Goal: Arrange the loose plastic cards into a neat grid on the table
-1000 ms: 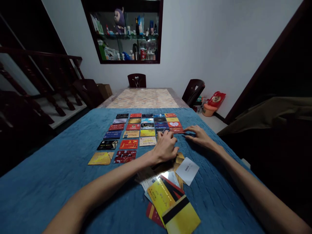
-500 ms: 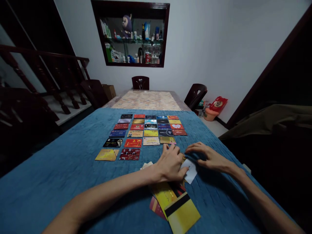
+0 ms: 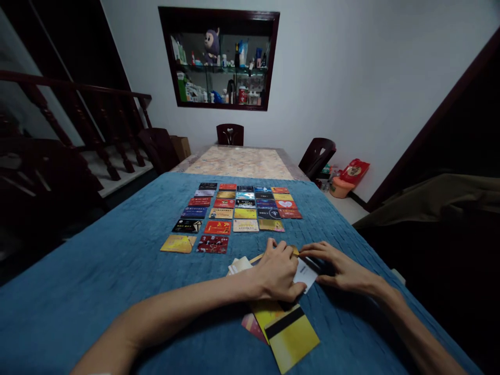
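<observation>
My left hand rests over a loose pile of cards with its fingers curled and its thumb at the lower edge of a white card. From the right, my right hand holds that white card by its edges, thumb below and fingers above. Under and around my left hand, a yellow card with a black stripe, a pink-red card and a pale card stick out. The middle of the pile is hidden by the hand. Beyond it, several printed cards lie face up in rows, among them a dark red card and a gold card.
A blue cloth covers the near part of the table, with a patterned stone-like top beyond. Dark wooden chairs stand around it. An orange bucket is on the floor at right; a wall cabinet hangs behind.
My right hand has closed in on the white card, its thumb and fingers now at the card's edges. My left hand stays over the pile. The whole view has shifted slightly.
</observation>
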The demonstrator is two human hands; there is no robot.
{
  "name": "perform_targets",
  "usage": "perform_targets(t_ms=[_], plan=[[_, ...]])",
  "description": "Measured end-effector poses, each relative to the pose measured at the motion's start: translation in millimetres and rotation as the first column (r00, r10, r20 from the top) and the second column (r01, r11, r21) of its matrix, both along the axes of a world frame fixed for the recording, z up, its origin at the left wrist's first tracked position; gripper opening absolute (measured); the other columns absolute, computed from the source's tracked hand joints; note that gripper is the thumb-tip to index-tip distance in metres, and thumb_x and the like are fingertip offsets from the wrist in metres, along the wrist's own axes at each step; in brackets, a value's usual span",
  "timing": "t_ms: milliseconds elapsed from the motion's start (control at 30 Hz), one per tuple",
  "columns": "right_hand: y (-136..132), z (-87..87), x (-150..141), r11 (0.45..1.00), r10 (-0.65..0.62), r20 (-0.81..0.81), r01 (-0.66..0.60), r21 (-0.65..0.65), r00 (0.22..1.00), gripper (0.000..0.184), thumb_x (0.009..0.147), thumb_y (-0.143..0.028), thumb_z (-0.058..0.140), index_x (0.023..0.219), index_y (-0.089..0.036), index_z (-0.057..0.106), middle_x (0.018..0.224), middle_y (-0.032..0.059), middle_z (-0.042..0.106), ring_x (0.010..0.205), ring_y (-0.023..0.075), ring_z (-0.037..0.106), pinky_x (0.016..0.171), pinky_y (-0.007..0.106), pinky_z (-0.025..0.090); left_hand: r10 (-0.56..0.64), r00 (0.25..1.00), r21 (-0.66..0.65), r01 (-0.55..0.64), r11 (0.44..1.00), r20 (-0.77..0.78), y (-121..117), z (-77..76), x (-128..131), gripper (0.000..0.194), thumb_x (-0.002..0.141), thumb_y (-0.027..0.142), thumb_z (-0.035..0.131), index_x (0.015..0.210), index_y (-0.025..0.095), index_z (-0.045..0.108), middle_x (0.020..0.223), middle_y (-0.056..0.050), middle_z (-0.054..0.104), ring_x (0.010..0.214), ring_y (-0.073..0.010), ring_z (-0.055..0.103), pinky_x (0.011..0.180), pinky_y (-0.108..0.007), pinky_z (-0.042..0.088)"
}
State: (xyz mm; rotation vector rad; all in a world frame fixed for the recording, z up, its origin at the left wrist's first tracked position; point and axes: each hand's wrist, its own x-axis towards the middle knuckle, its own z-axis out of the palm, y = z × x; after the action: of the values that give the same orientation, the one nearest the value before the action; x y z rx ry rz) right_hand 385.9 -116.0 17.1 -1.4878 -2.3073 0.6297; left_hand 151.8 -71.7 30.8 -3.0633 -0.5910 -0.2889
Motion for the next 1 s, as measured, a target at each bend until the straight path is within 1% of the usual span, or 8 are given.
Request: perform_targets(t_ms=[100,233,433,533,700,833,933,1000], plan=[[0,-3.5,2,1.000,-0.004,0.026,0.004,-0.005,1.000,0.057,0.077,-0.037,0.069,0.133,-0.030,0.061,0.138,0.0105,0.056,0.128,0.0349,0.047,0.111,0.059,0.032,-0.014,1.000,0.020,0.014,1.000,-0.007,-2,-0.3,0,0.045,0.087,0.052,0.054,0.101,0.011,0.065,0.109,-0.017,0.062,0.100,-0.0308,0.052,0.087,-0.048,0.037],[2,-5.3,4,1.000,0.008,0.025,-0.008,-0.030,1.000,0.058,0.079,-0.042,0.069,0.135,-0.030,0.060,0.139,0.0112,0.055,0.129,0.0351,0.045,0.111,0.058,0.031,-0.009,0.999,0.007,0.009,1.000,-0.036,-3,1.9,-1,0.046,0.087,0.051,0.054,0.103,0.009,0.065,0.112,-0.017,0.061,0.102,-0.0303,0.052,0.089,-0.048,0.037],[2,-0.1,3,0.998,0.039,0.009,-0.038,-0.049,0.999,0.058,0.084,-0.059,0.063,0.134,-0.030,0.061,0.136,0.0119,0.057,0.125,0.0333,0.048,0.107,0.052,0.036,-0.005,1.000,-0.022,0.005,1.000,-0.018,-4,2.0,0,0.053,0.081,0.060,0.061,0.100,0.011,0.066,0.110,-0.016,0.062,0.100,-0.0299,0.053,0.091,-0.048,0.037],[0,5.3,1,0.998,0.033,-0.014,-0.034,-0.058,0.999,0.056,0.085,-0.063,0.060,0.129,-0.029,0.064,0.134,0.0110,0.060,0.122,0.0319,0.050,0.106,0.050,0.036,0.001,1.000,-0.034,-0.002,0.999,-0.023,-3,3.8,0,0.053,0.081,0.060,0.062,0.101,0.011,0.067,0.108,-0.016,0.063,0.100,-0.0305,0.053,0.091,-0.048,0.038],[-2,10.5,-1,0.999,0.002,-0.088,-0.006,-0.037,0.996,0.047,0.091,-0.060,0.053,0.121,-0.028,0.069,0.127,0.0100,0.065,0.118,0.0293,0.054,0.106,0.048,0.038,0.019,0.999,-0.130,-0.022,0.991,-0.029,2,11.1,0,0.037,0.087,0.049,0.057,0.089,0.014,0.069,0.095,-0.012,0.066,0.095,-0.0284,0.056,0.088,-0.045,0.038],[0,7.8,-1,0.999,-0.031,-0.110,0.032,0.016,0.994,0.044,0.094,-0.056,0.048,0.112,-0.022,0.071,0.115,0.0105,0.070,0.110,0.0280,0.060,0.098,0.043,0.045,0.004,1.000,-0.191,-0.005,0.981,-0.003,9,17.7,0,0.022,0.089,0.033,0.054,0.085,0.018,0.069,0.090,-0.007,0.070,0.089,-0.0248,0.060,0.084,-0.040,0.040],[3,2.4,-1,0.997,-0.038,-0.116,0.046,0.066,0.993,0.038,0.096,-0.049,0.048,0.107,-0.021,0.070,0.109,0.0095,0.071,0.103,0.0257,0.063,0.093,0.040,0.048,-0.003,1.000,-0.209,0.002,0.978,-0.005,16,19.6,0,0.017,0.086,0.018,0.052,0.087,0.018,0.069,0.090,-0.007,0.072,0.086,-0.0227,0.064,0.078,-0.034,0.042],[5,-1.9,-2,0.992,-0.046,-0.132,0.061,0.111,0.990,0.034,0.095,-0.045,0.048,0.105,-0.021,0.070,0.106,0.0091,0.072,0.100,0.0248,0.064,0.091,0.039,0.049,0.008,1.000,-0.216,-0.009,0.976,-0.005,22,18.6,-1,0.017,0.083,0.013,0.052,0.087,0.017,0.068,0.090,-0.007,0.073,0.085,-0.0221,0.065,0.074,-0.031,0.042]])
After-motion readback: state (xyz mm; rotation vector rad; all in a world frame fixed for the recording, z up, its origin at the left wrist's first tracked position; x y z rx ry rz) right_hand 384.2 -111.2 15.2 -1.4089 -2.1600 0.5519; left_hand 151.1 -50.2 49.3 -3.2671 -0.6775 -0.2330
